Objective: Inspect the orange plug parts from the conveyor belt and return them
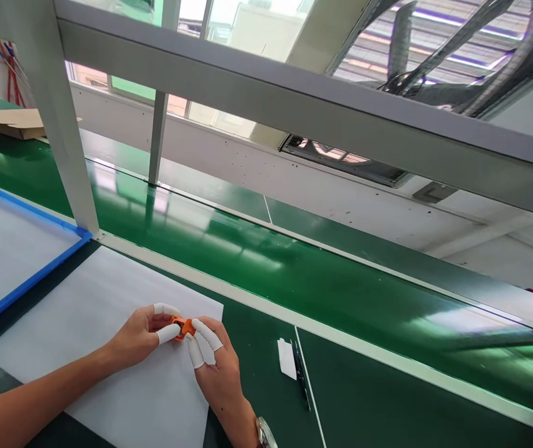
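Note:
Between my two hands, above a large white sheet [121, 311], is a small orange part with a dark inside [183, 327]; its exact kind is too small to make out. My left hand [142, 333] pinches it from the left, thumb in front and fingers behind. From the right, my right hand [217, 358] grips its orange end between thumb and index finger. White finger cots cover the thumb and fingertips on both hands. A watch sits on my right wrist.
Right of the sheet, a small white piece [287, 358] lies beside a thin black tool [301, 373]. A blue-edged tray [28, 292] is at left. Behind runs a green conveyor belt [266, 261], with a grey metal frame [68, 124] above. An open cardboard box [28, 127] stands far left.

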Demonstrator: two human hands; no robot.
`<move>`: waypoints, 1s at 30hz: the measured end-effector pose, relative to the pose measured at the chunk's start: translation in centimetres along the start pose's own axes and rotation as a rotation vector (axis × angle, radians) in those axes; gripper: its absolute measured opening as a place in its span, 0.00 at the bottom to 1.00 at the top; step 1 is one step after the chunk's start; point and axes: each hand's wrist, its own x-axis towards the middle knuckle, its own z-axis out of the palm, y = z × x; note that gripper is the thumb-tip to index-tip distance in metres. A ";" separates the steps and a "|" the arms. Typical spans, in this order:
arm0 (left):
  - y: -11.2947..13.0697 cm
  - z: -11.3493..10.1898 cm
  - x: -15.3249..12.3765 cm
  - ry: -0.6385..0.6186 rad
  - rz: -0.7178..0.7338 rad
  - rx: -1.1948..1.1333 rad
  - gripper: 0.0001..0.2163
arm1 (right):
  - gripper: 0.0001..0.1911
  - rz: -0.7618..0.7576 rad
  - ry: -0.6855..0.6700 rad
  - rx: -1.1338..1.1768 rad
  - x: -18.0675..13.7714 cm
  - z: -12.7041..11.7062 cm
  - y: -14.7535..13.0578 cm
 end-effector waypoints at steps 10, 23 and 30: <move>-0.4 -0.6 0.1 -0.045 -0.017 -0.056 0.17 | 0.30 0.016 -0.084 0.050 -0.4 0.2 0.4; -0.3 0.1 -0.5 -0.053 0.029 -0.013 0.15 | 0.21 0.713 -0.248 0.590 0.4 -0.9 0.3; -0.7 0.3 -0.9 -0.055 0.056 0.035 0.15 | 0.19 0.621 -0.278 0.521 0.3 -0.7 0.0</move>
